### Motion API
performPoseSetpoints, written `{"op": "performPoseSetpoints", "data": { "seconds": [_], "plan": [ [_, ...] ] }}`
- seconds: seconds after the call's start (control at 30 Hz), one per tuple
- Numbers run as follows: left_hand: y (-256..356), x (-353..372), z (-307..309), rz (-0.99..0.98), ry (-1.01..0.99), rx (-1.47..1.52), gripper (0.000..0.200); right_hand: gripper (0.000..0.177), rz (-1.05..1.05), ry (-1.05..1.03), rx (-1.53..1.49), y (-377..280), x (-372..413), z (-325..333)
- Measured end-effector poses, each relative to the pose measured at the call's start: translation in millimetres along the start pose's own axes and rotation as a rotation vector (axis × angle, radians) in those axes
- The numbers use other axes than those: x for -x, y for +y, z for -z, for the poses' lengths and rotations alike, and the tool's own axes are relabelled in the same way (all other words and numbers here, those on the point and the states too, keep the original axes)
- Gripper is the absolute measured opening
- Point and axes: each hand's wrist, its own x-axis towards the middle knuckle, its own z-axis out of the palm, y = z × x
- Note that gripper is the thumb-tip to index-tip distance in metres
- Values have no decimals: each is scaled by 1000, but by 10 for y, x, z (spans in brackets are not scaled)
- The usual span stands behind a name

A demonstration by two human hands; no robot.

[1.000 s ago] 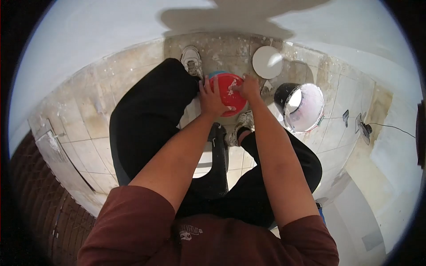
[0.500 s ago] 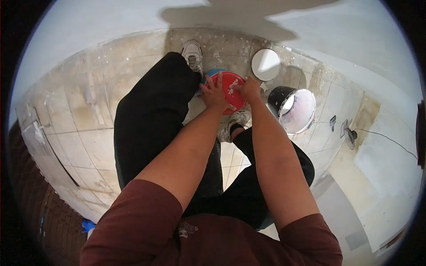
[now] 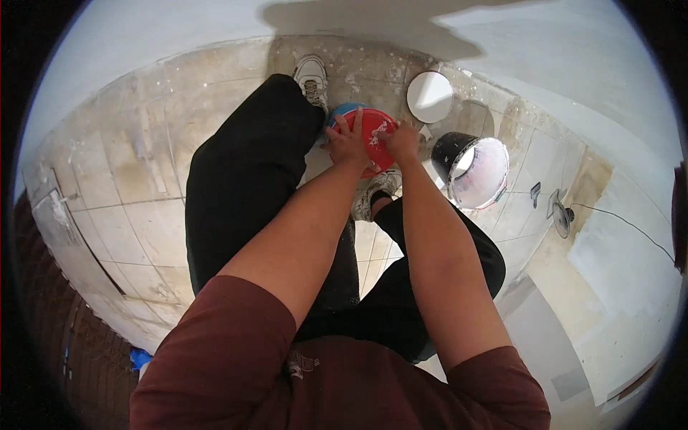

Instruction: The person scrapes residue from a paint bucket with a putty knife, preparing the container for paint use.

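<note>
Both bare forearms stretch out and down, left grip (image 3: 349, 140) splayed flat, right grip (image 3: 403, 141) just beside it, fingers curled.

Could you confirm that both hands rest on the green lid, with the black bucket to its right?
Not quite: the lid is red, not green. The head view shows the left hand and the right hand both on it, with the black bucket to its right.
</note>
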Motion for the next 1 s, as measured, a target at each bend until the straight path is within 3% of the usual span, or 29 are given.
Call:
{"op": "performPoseSetpoints", "data": {
  "seconds": [0.13,0.27,0.37,0.5,0.67,0.87,0.97,1.0],
  "plan": [
    [52,0,20,20,0,-5,147,67,-23,23,-23,-14,2,21],
    [51,-24,-51,32,13,-9,146,68,-139,-118,-76,-49,23,53],
    [46,-28,-16,8,-32,-4,155,69,-211,-109,-86,-123,80,112],
    [49,20,55,-6,-34,1,154,66,-55,81,-90,-8,45,-53],
    [44,47,63,-7,-30,5,152,82,-86,-86,-97,7,42,66],
    [21,62,43,-33,-13,10,152,91,-53,58,-122,58,18,15],
    [60,3,-24,2,9,-24,153,97,-79,-68,-74,47,1,78],
    [66,-6,3,-4,14,-20,154,96,-82,-17,-44,51,-18,51]
  ]
}}
